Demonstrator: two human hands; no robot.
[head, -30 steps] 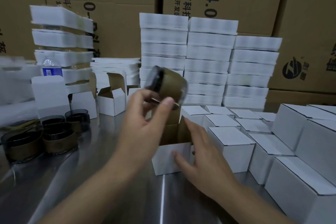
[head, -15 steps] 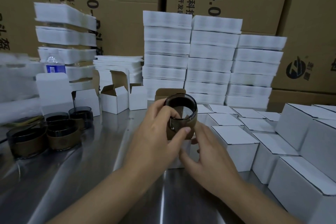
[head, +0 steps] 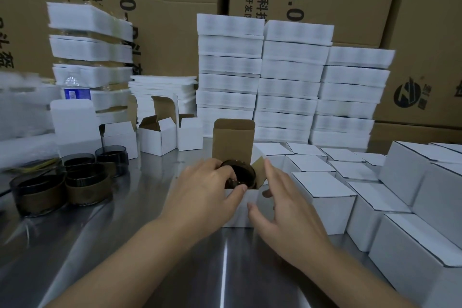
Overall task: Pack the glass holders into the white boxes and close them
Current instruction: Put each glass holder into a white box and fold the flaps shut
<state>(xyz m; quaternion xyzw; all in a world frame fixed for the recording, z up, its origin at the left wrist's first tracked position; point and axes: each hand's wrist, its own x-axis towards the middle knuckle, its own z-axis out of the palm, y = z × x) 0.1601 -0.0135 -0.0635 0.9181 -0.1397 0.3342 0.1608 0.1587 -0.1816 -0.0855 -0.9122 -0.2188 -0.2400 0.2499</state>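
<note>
A dark glass holder (head: 243,175) with a brown band sits mostly inside an open white box (head: 246,204) at the centre of the metal table (head: 125,245). The box's brown lid flap (head: 233,139) stands upright behind it. My left hand (head: 207,197) grips the holder's rim from the left, thumb over the box's front edge. My right hand (head: 282,205) rests against the box's right side with spread fingers. Several more glass holders (head: 75,182) stand at the left of the table.
Closed white boxes (head: 350,190) fill the table's right side in rows. Open white boxes (head: 160,135) stand at the back left. Tall stacks of flat white box blanks (head: 287,77) rise behind, with a water bottle (head: 75,90) at the left and brown cartons along the wall.
My left hand brought the glass holder down from above the box into it. My right hand stayed at the box's right side.
</note>
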